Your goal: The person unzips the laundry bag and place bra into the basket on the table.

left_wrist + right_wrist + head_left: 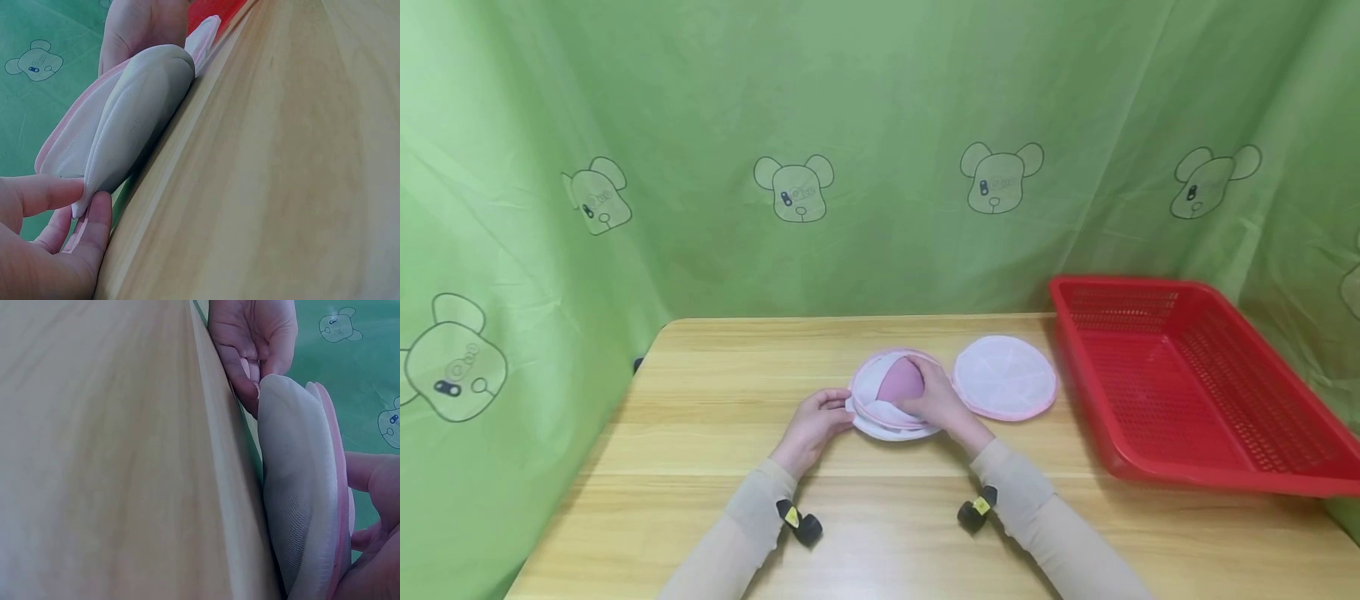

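Observation:
A round white mesh laundry bag (pixel 868 380) with pink trim lies at the middle of the table, its top opened. Inside the opening shows a smooth pink dome-shaped pad (pixel 898 383), much of it hidden by the bag. My left hand (pixel 814 423) pinches the bag's left edge between thumb and fingers, as the left wrist view shows up close on the white mesh (pixel 140 119). From the right, my right hand (pixel 942 403) reaches over the rim and grips the pink pad, thumb toward me and fingers at its far side.
A second round white mesh bag (pixel 1004 377) with a pink edge lies flat just right of my right hand. Beyond it, a large red plastic basket (pixel 1120 425) stands on the right of the wooden table (pixel 715 375). Green curtains (pixel 880 250) enclose the back and sides.

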Motion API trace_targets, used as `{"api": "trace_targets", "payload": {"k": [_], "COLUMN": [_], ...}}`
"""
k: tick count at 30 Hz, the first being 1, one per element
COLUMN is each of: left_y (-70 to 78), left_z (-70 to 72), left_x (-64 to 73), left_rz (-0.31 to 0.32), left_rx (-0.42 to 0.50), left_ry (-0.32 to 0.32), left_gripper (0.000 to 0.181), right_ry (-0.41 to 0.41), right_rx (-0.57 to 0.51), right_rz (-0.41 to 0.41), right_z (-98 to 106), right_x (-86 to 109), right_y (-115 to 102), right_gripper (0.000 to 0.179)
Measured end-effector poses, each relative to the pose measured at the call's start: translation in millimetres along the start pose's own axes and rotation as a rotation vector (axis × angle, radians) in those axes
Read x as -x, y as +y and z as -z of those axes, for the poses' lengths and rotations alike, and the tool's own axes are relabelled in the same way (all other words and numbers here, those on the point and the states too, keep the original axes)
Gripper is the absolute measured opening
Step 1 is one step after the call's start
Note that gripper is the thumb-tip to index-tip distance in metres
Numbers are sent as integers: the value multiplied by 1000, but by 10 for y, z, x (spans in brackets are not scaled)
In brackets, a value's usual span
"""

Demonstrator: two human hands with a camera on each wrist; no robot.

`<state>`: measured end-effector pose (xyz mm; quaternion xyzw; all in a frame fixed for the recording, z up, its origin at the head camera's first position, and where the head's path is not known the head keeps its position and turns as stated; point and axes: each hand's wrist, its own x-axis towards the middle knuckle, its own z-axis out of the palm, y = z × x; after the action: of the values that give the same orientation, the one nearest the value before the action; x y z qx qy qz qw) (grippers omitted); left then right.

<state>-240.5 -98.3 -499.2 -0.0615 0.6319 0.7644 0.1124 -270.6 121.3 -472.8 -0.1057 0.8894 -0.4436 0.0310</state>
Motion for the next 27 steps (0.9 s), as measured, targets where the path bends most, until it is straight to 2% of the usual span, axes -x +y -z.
{"api": "trace_targets", "payload": {"k": [14,27], "left_y": [0,7], "left_z": [-1,-5], "left_x": [13,11], "left_rz": [-8,0], "left_rx": [6,3], "left_ry": [-1,4], "left_gripper": [42,43], "right_ry": [17,29], "right_rx": [97,87], "right_rz": [-20,-55], "right_z": [2,71], "right_x": [-1,-55], "right_y": [9,86], "right_gripper": [83,82]}}
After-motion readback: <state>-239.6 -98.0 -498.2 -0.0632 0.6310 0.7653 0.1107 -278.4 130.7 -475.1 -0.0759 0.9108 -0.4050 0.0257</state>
